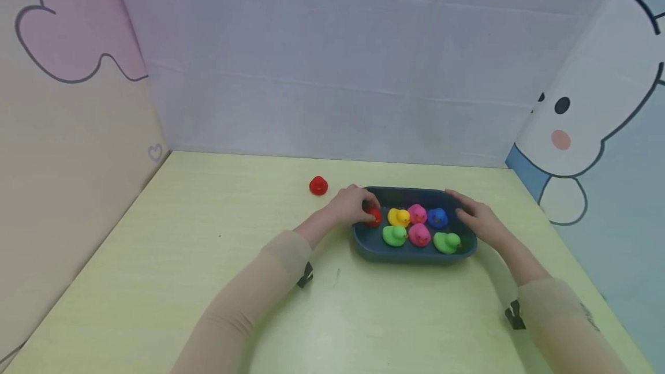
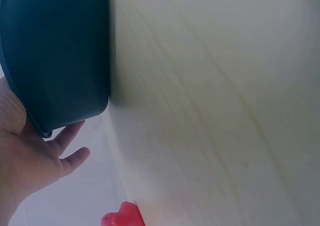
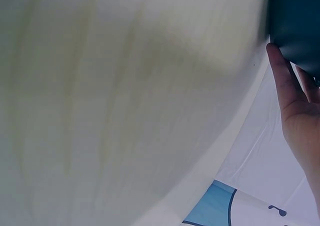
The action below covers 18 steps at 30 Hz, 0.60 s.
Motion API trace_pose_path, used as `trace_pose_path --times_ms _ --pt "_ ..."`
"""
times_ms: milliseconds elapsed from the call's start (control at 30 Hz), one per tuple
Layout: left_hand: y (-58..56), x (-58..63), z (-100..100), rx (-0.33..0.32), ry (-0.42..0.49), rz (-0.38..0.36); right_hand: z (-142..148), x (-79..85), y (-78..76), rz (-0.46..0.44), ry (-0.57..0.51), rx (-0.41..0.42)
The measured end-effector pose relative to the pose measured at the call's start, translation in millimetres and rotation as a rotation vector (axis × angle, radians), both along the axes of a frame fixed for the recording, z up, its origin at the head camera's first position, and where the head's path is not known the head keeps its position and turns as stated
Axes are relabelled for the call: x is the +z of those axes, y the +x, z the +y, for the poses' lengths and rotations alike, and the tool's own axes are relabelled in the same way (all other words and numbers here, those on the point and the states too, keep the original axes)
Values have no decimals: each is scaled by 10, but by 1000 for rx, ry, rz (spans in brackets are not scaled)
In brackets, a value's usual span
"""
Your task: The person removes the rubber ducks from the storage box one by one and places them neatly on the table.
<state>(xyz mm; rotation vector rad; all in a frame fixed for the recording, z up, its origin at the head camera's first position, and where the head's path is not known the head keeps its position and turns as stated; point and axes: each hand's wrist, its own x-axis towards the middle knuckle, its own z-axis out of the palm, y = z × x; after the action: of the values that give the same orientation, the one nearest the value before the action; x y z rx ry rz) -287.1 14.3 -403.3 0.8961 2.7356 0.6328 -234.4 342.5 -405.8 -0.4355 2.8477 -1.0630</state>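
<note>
A dark blue-green oval tray (image 1: 410,258) stands on the table, holding several small rubber ducks. My left hand (image 1: 353,205) reaches over its left end, with thumb and fingers curled round a red duck (image 1: 373,218) low inside the tray. At the opposite end, my right hand (image 1: 480,223) holds the tray by its rim, thumb on the inner side and long fingers along the outside wall (image 3: 300,26). Beyond the left hand, another red duck (image 1: 318,186) sits on the table. The left wrist view shows the tray's outer wall (image 2: 55,56) but not the held duck.
In the tray lie a yellow duck (image 1: 398,217), a blue duck (image 1: 437,218), two pink ducks (image 1: 419,235) and two green ducks (image 1: 395,236). A pale wooden table (image 1: 208,281) carries everything. White cloth (image 1: 312,62) hangs behind, and cartoon-printed panels (image 1: 587,131) flank both sides.
</note>
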Motion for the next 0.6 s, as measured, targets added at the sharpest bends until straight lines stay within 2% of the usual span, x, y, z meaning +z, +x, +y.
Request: trace_pose_path --times_ms 333,600 --pt "10 3 -37 -7 41 -22 -16 1 -2 -3 -3 1" --pt "18 10 -86 0 93 22 -23 -12 -8 -4 5 -9"
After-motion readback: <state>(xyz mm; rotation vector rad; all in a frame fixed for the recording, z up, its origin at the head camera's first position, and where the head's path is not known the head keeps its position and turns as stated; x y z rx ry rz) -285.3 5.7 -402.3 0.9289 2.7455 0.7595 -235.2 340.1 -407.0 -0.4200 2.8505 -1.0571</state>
